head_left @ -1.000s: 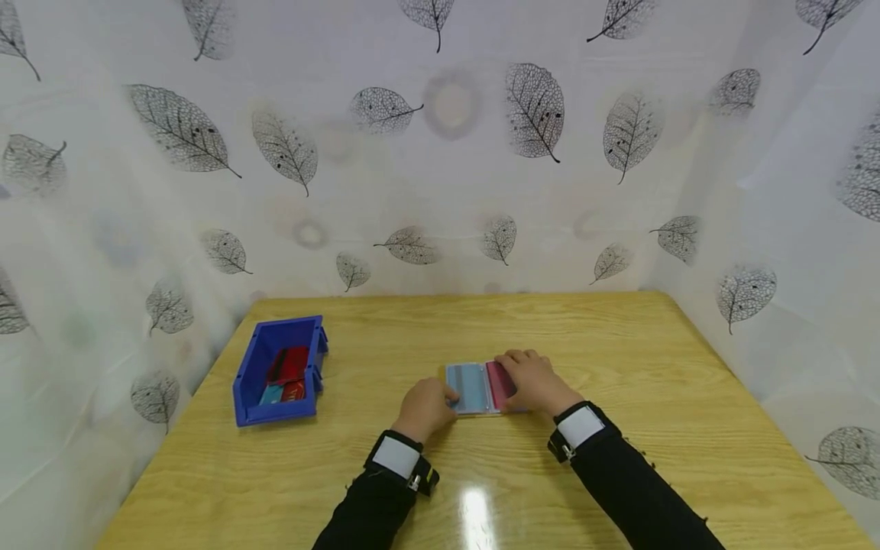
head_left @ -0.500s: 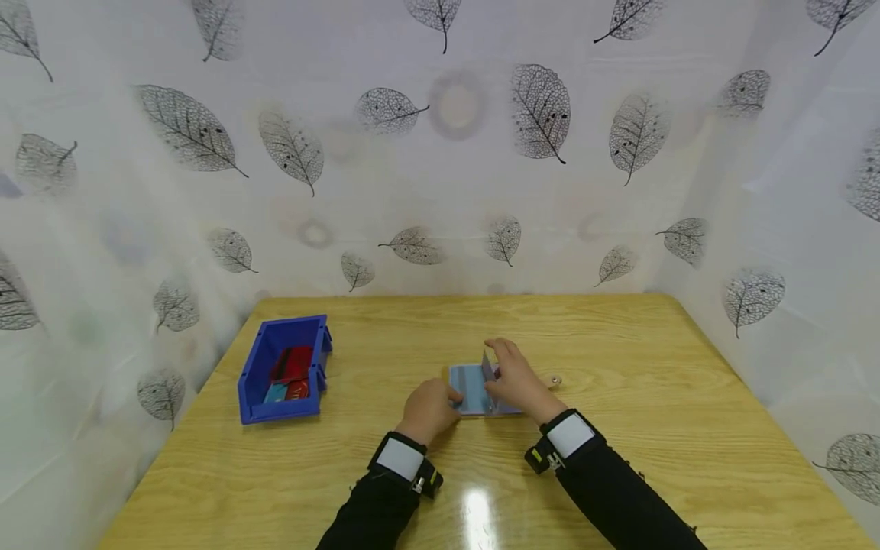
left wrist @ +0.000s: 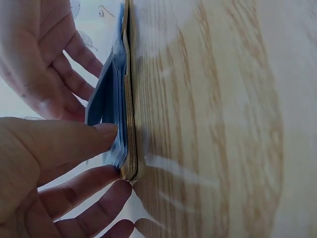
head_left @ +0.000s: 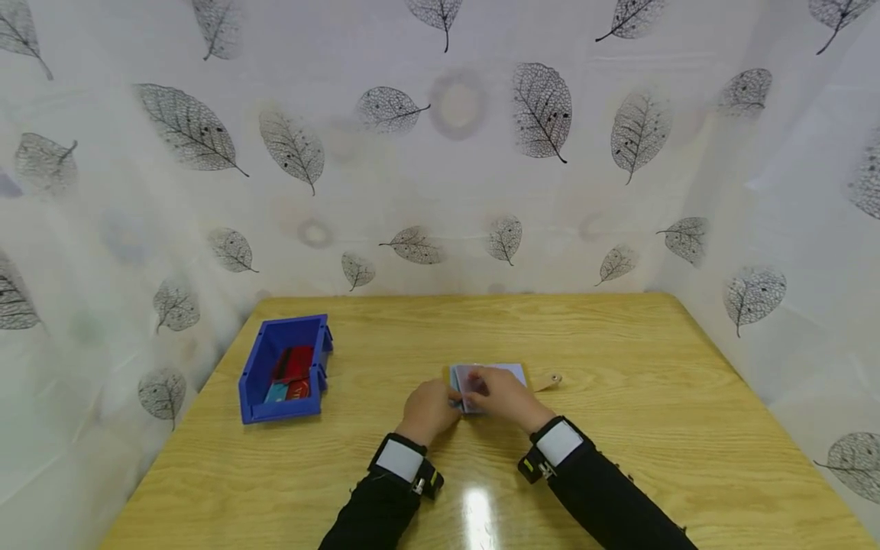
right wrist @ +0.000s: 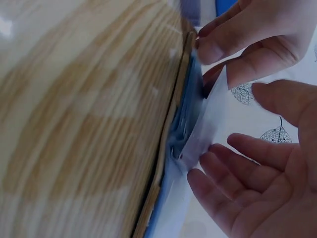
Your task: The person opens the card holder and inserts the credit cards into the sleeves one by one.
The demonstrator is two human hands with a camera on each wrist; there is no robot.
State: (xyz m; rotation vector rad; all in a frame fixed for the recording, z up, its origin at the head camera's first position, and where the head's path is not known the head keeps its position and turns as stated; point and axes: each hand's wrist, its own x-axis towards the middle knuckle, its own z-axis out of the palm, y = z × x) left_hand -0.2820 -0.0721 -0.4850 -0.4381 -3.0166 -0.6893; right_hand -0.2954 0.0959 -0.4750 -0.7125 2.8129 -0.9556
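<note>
An opened card holder (head_left: 514, 371) with clear plastic sleeves and a tan cover lies on the table in the head view. My left hand (head_left: 429, 409) pinches its left edge; in the left wrist view the thumb (left wrist: 94, 139) lies on the stacked sleeves and the fingers meet the cover's edge. A raised clear sleeve (right wrist: 210, 121) stands tilted over the left side in the right wrist view. My right hand (head_left: 509, 397) is at that sleeve, with loosely bent fingertips (right wrist: 213, 158) touching its back and the thumb apart from it.
At the left of the wooden table (head_left: 653, 428) stands a blue bin (head_left: 278, 412) with red and light-blue cards (head_left: 296, 363) in it. A strap with a metal snap (head_left: 550, 380) sticks out right of the holder. A leaf-print curtain (head_left: 467, 176) surrounds the table.
The right hand has moved left, turning a sleeve from the right side over toward the left. The red card seen earlier on the right is out of sight; the strap shows now. The left hand stays.
</note>
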